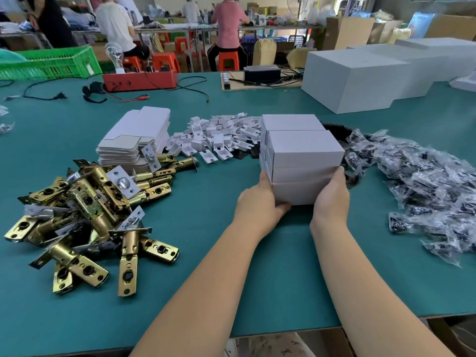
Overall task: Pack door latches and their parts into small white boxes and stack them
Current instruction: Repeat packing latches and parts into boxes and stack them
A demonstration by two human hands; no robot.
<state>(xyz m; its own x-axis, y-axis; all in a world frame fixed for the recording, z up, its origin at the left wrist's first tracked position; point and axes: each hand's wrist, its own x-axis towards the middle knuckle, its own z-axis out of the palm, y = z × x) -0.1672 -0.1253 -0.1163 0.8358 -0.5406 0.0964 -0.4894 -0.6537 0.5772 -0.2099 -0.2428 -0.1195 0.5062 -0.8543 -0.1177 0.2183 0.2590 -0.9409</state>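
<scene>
A block of small white boxes (304, 155), stacked three high and two rows deep, stands on the green table. My left hand (260, 202) presses against the stack's left side with the thumb under its front corner. On the opposite side my right hand (332, 194) lies flat against the stack. A heap of brass door latches (90, 210) is spread at the left. Behind it stands a pile of flat white box blanks (136, 137). White cardboard inserts (219, 137) are scattered in the middle. Clear bags of black parts (425, 184) fill the right.
Large white cartons (360, 76) stand at the back right. A red tester box (140, 79) with cables and a bulb, and a green crate (51, 63), sit at the back left. People work at benches beyond. The table's front edge (257, 333) is close to me.
</scene>
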